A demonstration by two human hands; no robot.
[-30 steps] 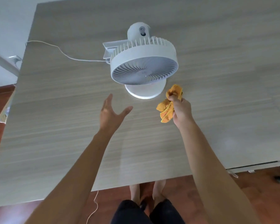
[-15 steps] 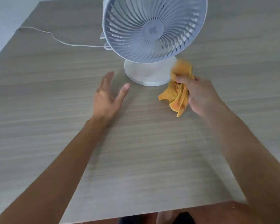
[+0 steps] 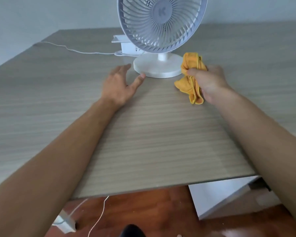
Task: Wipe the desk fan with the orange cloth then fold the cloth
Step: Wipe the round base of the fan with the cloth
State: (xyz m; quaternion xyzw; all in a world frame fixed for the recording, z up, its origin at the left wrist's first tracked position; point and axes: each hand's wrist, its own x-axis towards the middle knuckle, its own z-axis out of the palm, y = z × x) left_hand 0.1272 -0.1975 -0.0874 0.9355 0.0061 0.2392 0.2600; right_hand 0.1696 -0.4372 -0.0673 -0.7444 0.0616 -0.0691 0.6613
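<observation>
Hands are closer to the fan (image 3: pixel 161 26) than a second ago; the view has dropped and both hands now flank its base, so wiping looks about to start (no contact with the grille yet). My left hand (image 3: pixel 119 84) is spread and empty, thumb just beside the base rim. My right hand (image 3: pixel 208 81) grips the bunched cloth (image 3: pixel 190 72), its top touching the base.

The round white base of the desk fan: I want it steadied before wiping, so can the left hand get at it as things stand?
Probably yes. The open left hand lies on the wooden table right beside the round white fan base, with nothing between them; the bunched orange cloth is at the base's other side.
</observation>
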